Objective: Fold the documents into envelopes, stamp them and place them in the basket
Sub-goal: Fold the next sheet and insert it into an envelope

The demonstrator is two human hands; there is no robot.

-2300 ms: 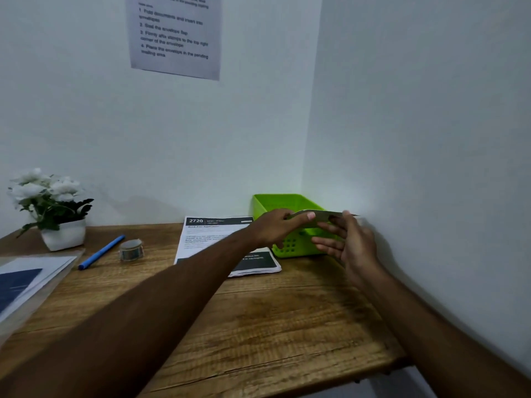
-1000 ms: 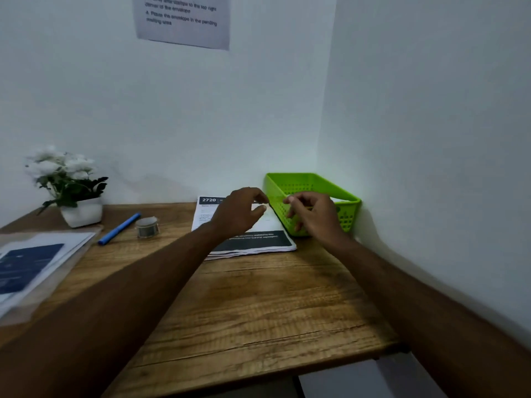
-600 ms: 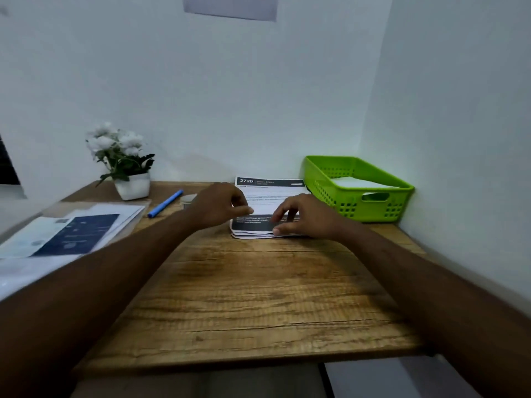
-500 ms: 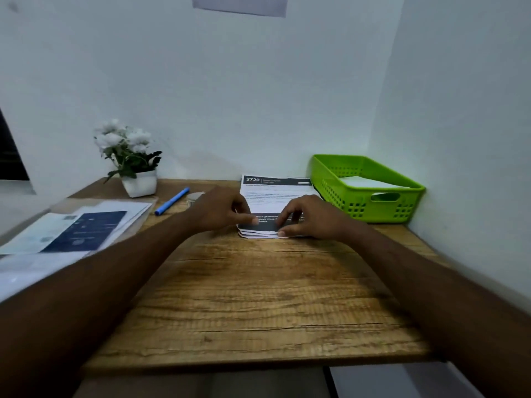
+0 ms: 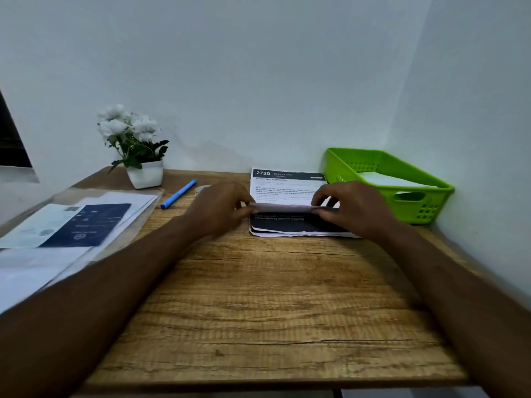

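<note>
A wooden bench (image 5: 273, 311) is filling the lower part of the view, sitting in a corner between two pale walls. At its left edge a loose spread of papers (image 5: 71, 225), one of them dark blue, is lying under what looks like a clear plastic sleeve. At the far right a green basket (image 5: 431, 209) is standing against the side wall, and a white envelope (image 5: 388, 179) is lying flat inside it. Just left of the basket, the stack of documents (image 5: 287, 185) is lying on the bench with its dark header, marked 2720, pointing at the back wall. A white pot of white flowers (image 5: 135, 145) is standing at the far left by the wall.

Both forearms are reaching forward to the stack. The left hand (image 5: 221, 208) is pinching the left end of the top sheet (image 5: 284, 208), and the right hand (image 5: 353, 208) is pinching its right end, fingers curled over the paper. Between the two hands the sheet's near edge is lifting off the stack and curling toward the header, exposing the dark band of the page below. A blue pen (image 5: 178, 194) is lying slantwise between the flowers and the left hand. A small round object (image 5: 202, 189) is sitting just behind that hand, mostly hidden.
</note>
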